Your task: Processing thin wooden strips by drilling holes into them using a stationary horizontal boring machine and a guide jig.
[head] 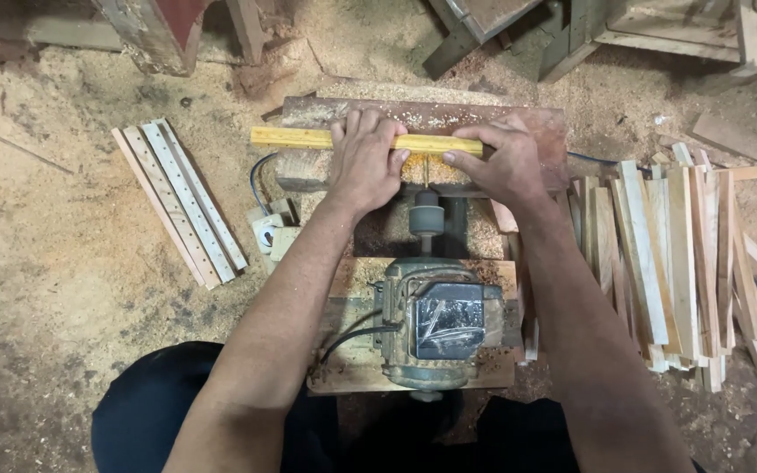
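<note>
Pressing down from above, both hands hold a yellow wooden strip (308, 138) flat across a reddish board (519, 118) that tops a rough wooden block (304, 173). The left hand (365, 162) lies palm down over the middle of the strip, fingers together and curled over its far edge, thumb tucked at the near side. The right hand (501, 162) sits just beside it to the right, pinching the strip's right end between thumb and forefinger while the remaining fingers fold over the top. Between the two hands a thin drill bit (426, 171) points up at the strip's near edge from a dark chuck (426, 215), which extends from a grey-green electric motor (427, 324) fixed to a wooden base (343, 372). On the sawdust-covered floor (54, 263) to the left lie several pale strips with rows of holes (181, 201), well apart from the hands. A heap of plain wooden slats (668, 254) lies to the right, near the right forearm. A small white switch box (266, 232) sits by the left wrist.
</note>
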